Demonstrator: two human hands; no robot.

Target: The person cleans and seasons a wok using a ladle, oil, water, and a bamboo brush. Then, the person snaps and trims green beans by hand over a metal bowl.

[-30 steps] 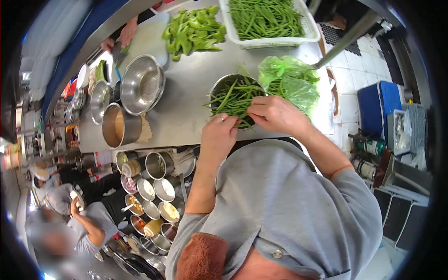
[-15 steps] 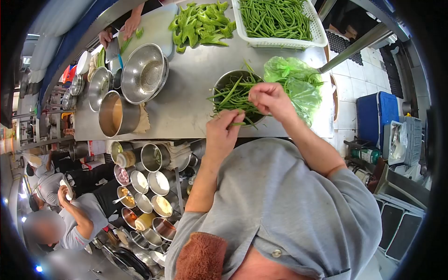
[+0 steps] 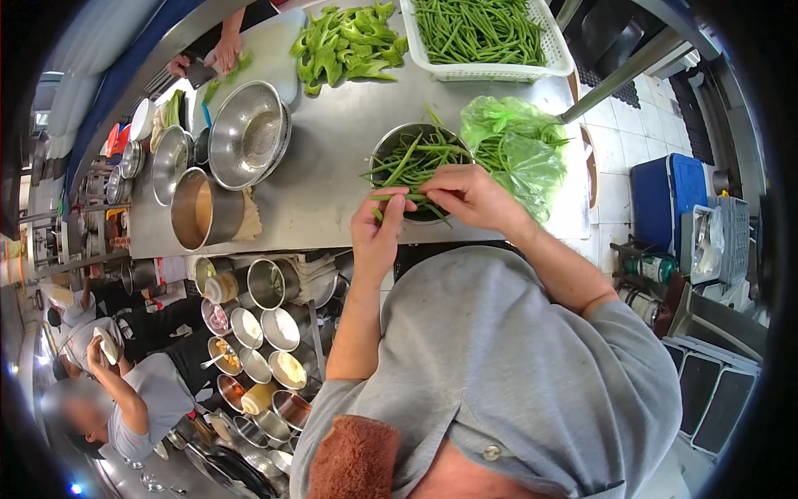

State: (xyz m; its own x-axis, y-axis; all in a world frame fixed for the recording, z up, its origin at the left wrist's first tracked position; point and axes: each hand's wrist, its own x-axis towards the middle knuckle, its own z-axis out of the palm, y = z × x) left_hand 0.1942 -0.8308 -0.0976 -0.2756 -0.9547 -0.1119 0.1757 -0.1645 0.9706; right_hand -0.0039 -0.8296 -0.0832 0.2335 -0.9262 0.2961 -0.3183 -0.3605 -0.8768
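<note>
Long green beans (image 3: 414,158) fill a round metal pot (image 3: 381,148) near the table's front edge, some poking over its rim. My left hand (image 3: 379,223) is closed on green beans at the pot's front left. Over the pot's front right, my right hand (image 3: 472,196) has its fingers pinched at a green bean reaching from my left hand. A green plastic bag (image 3: 532,173) with more beans lies just right of the pot. Behind it stands a white basket (image 3: 499,72) full of green beans.
Sliced green vegetables (image 3: 345,46) lie at the back. Metal bowls (image 3: 249,133) and a pot of brownish contents (image 3: 206,208) stand left. Another person's hands (image 3: 223,54) hold a knife (image 3: 199,73) at a cutting board (image 3: 270,50). Several small containers (image 3: 280,329) sit below left.
Half a second ago my right hand was raised away from my left; now it is lower and beside it, at the beans. The view has shifted slightly.
</note>
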